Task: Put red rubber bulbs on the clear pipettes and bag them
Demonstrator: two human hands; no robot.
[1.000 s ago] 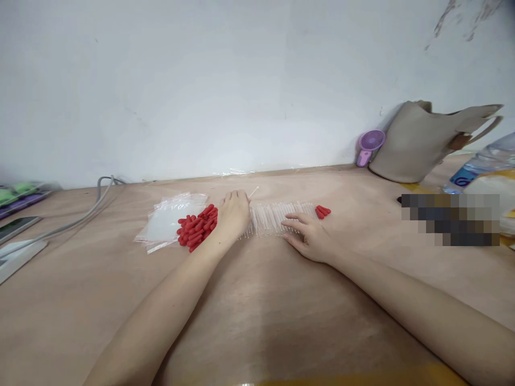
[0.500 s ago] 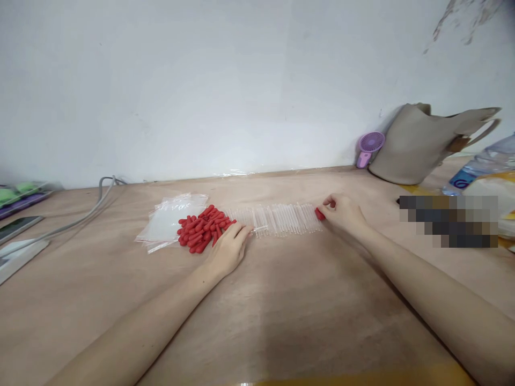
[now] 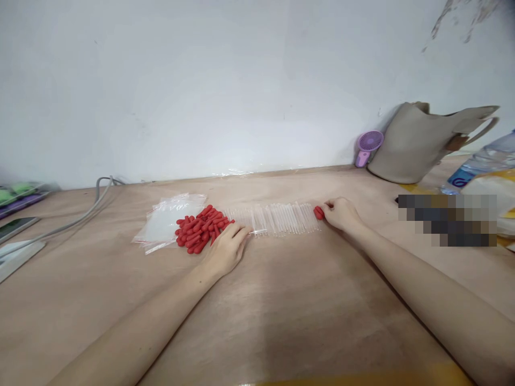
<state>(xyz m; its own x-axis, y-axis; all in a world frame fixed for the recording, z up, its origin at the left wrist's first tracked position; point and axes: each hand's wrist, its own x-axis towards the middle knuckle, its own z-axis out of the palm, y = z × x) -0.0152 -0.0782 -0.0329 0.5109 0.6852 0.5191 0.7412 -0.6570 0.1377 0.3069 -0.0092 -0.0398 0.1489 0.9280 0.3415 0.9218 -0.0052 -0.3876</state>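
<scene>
A row of several clear thin tubes (image 3: pixel 277 218) lies across the wooden table (image 3: pixel 257 311). A heap of red rubber caps (image 3: pixel 201 228) sits at its left end, beside clear plastic bags (image 3: pixel 167 222). My left hand (image 3: pixel 227 247) rests on the table just below the heap, fingers pinched on one clear tube (image 3: pixel 257 232) that sticks out to the right. My right hand (image 3: pixel 341 213) is at the row's right end, fingers curled on a few red caps (image 3: pixel 319 212).
A beige bag (image 3: pixel 418 142) and a small purple fan (image 3: pixel 368 145) stand at the back right by the wall. A water bottle (image 3: pixel 483 161) lies far right. A grey cable (image 3: pixel 80 214) and flat devices (image 3: pixel 16 236) are at the left.
My left hand came back from above the heap with one tube, toward me. My right hand left the row's middle and closed on the red caps at its right end.
</scene>
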